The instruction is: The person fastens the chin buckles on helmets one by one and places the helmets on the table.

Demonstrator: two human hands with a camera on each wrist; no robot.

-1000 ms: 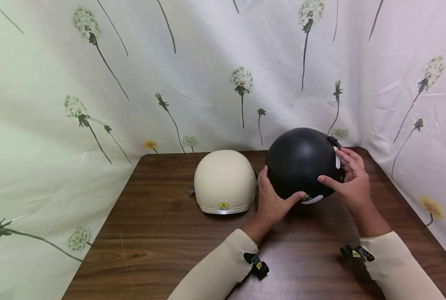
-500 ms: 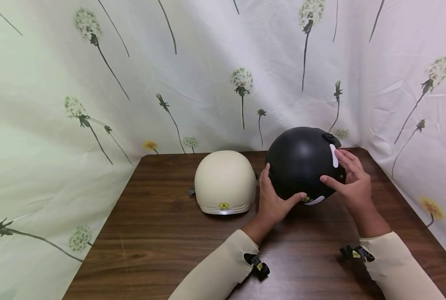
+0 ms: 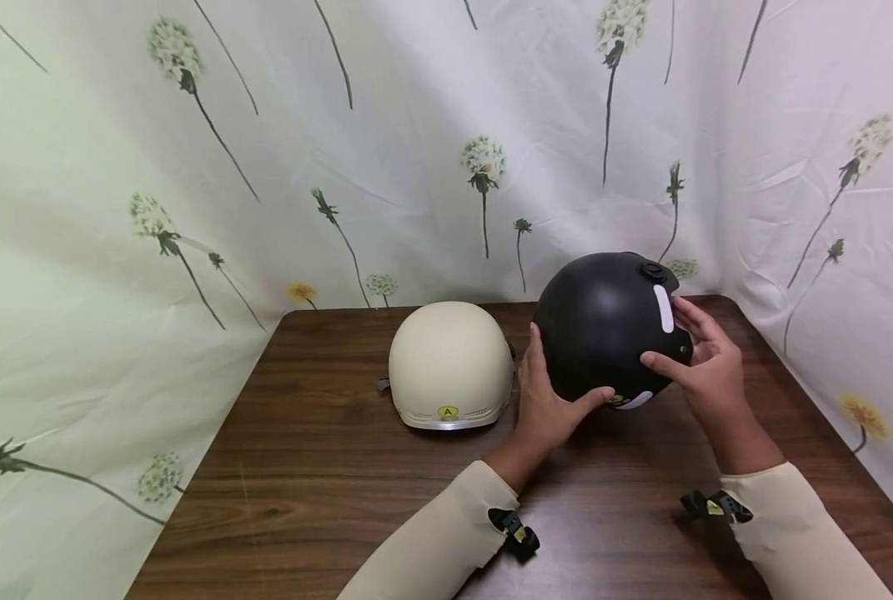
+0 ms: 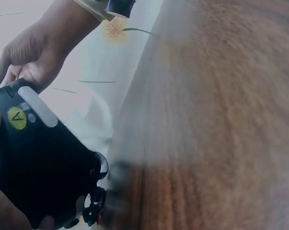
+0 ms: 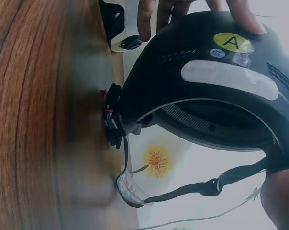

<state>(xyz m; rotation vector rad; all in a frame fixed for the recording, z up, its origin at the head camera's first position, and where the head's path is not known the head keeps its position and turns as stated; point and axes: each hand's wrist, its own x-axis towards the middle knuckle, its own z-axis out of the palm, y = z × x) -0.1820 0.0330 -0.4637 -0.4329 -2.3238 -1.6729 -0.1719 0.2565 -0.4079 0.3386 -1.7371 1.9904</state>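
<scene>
A matte black helmet (image 3: 604, 325) is held tilted between both hands above the right part of the table. My left hand (image 3: 547, 412) grips its left side, fingers around the far side and thumb on the near edge. On the right, my right hand (image 3: 716, 371) holds the rim, thumb outside and fingers reaching behind. In the right wrist view, a yellow "A" sticker (image 5: 226, 42) and a pale strip (image 5: 230, 79) mark the shell. A black chin strap (image 5: 197, 189) hangs below the opening, near a black buckle (image 5: 113, 115); whether the buckle touches the table is unclear.
Just left of the black helmet, a cream helmet (image 3: 451, 358) sits dome up on the brown wooden table (image 3: 288, 500). A white cloth (image 3: 416, 125) with printed dandelions hangs behind the table and along its sides.
The black helmet has turned in the hands, bringing its right-hand white strip and black round fitting leftward into fuller view. My right fingertips now lie behind the rim. The cream helmet stays put.
</scene>
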